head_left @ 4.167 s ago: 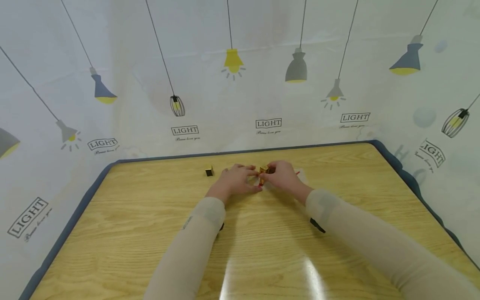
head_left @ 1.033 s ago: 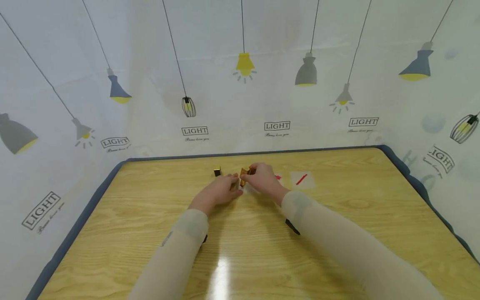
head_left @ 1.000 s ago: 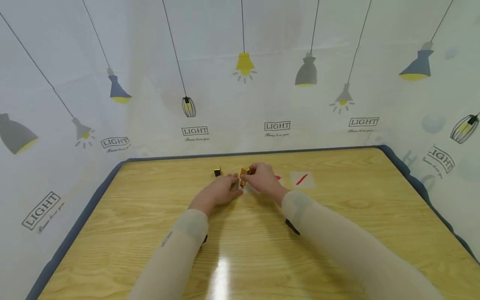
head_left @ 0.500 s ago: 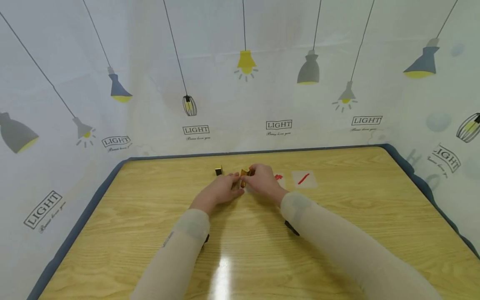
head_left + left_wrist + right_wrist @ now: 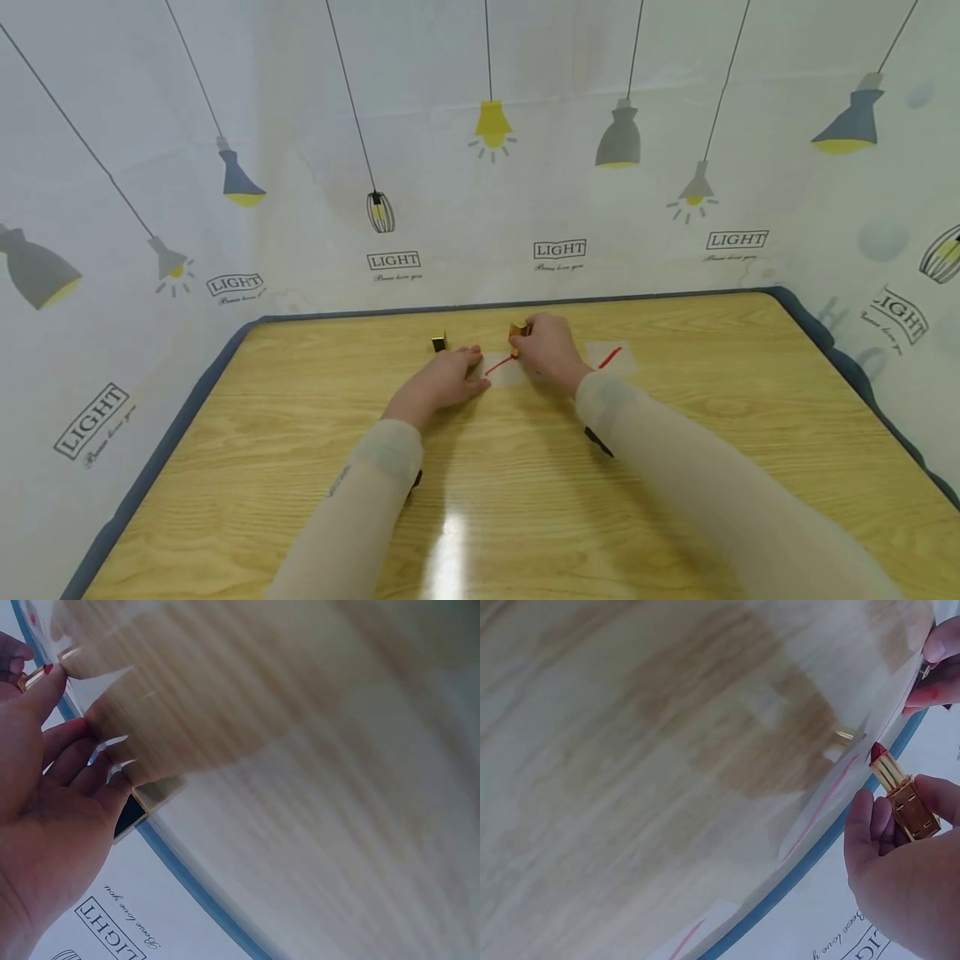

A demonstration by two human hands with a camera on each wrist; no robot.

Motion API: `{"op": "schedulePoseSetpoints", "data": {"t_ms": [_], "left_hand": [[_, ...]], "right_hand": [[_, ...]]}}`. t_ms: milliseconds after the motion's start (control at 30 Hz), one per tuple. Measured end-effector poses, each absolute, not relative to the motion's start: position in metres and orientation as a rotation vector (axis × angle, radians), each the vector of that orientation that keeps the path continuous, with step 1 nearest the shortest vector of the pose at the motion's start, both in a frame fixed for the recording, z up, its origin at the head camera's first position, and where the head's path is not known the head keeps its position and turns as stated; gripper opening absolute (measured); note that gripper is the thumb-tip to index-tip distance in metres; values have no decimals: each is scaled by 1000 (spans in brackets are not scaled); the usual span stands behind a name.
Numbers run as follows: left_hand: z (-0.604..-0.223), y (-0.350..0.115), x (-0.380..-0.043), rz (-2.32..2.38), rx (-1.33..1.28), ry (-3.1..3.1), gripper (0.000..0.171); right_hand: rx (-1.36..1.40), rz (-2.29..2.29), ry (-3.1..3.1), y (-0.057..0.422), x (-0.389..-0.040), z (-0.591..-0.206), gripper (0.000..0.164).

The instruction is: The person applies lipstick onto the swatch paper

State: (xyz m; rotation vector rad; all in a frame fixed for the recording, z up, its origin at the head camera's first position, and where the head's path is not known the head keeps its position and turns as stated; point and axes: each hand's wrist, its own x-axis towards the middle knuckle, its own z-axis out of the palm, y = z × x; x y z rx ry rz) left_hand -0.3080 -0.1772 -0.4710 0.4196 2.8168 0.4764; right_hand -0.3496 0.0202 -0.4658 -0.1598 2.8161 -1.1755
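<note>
With your right hand [image 5: 551, 350] you grip the lipstick [image 5: 909, 802] above the paper [image 5: 506, 377], nearly upright, its tip down at the red line [image 5: 498, 366]; your left hand [image 5: 442, 379], fingers loosely stretched, rests at the paper's left edge.

A pale wall [image 5: 300, 100] printed with hanging lamps rises behind a light wooden table [image 5: 262, 417]. Near the middle hangs a yellow lamp [image 5: 492, 117], with a grey lamp [image 5: 619, 137] to its right and a wire cage lamp [image 5: 380, 212] to its left; a blue lamp [image 5: 855, 117] is farther right. Below sit framed LIGHT labels [image 5: 560, 250]. A blue band [image 5: 816, 332] borders the table, and a bright reflection [image 5: 450, 550] shines on its near part
</note>
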Motion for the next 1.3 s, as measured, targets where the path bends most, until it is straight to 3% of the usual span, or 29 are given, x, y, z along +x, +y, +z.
{"op": "schedulePoseSetpoints", "data": {"t_ms": [400, 700, 1300], "left_hand": [[-467, -177, -307, 485, 402, 2817, 65], [-468, -179, -306, 503, 427, 2820, 64], [-468, -175, -308, 458, 405, 2809, 64]], "right_hand": [[-174, -1196, 2765, 7, -341, -466, 47], [-300, -1194, 2786, -6, -329, -468, 30], [-105, -1243, 2770, 28, -348, -468, 43]]}}
